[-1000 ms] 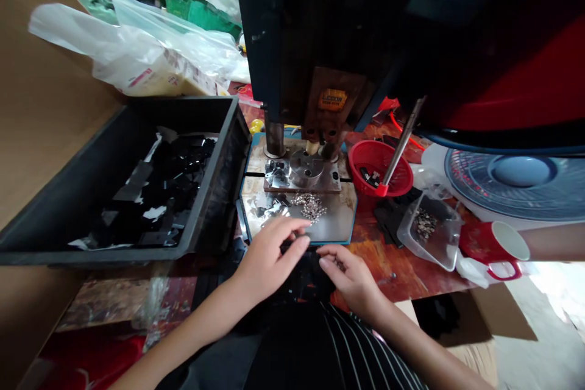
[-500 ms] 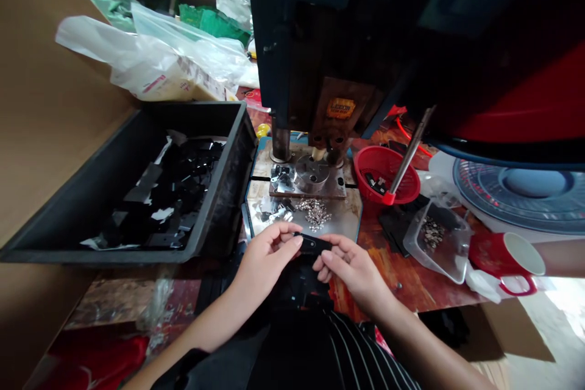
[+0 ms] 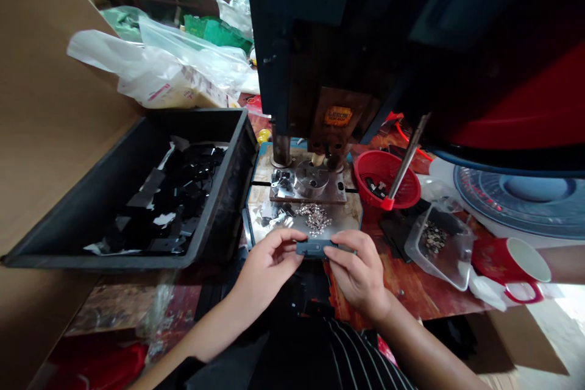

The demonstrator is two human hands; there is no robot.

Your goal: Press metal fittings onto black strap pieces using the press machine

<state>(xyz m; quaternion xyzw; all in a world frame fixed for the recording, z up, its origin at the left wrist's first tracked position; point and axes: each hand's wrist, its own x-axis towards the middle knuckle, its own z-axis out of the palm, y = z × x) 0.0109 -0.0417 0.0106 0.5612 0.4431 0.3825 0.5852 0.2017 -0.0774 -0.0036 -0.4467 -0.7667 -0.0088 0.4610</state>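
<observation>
While left hand [image 3: 272, 262] and right hand [image 3: 361, 268] pinched its ends, flat dark strip [image 3: 312, 248] was held at front edge of press plate [image 3: 348, 219], small metal parts [image 3: 314, 218] behind.

Location type: workshop. Indicators: a heavy machine [image 3: 320, 42] with a steel base plate [image 3: 342, 222], loose small metal parts [image 3: 313, 217] on that plate, a black bin [image 3: 137, 261] of flat pieces, and a scuffed red worktop [image 3: 411, 289].
</observation>
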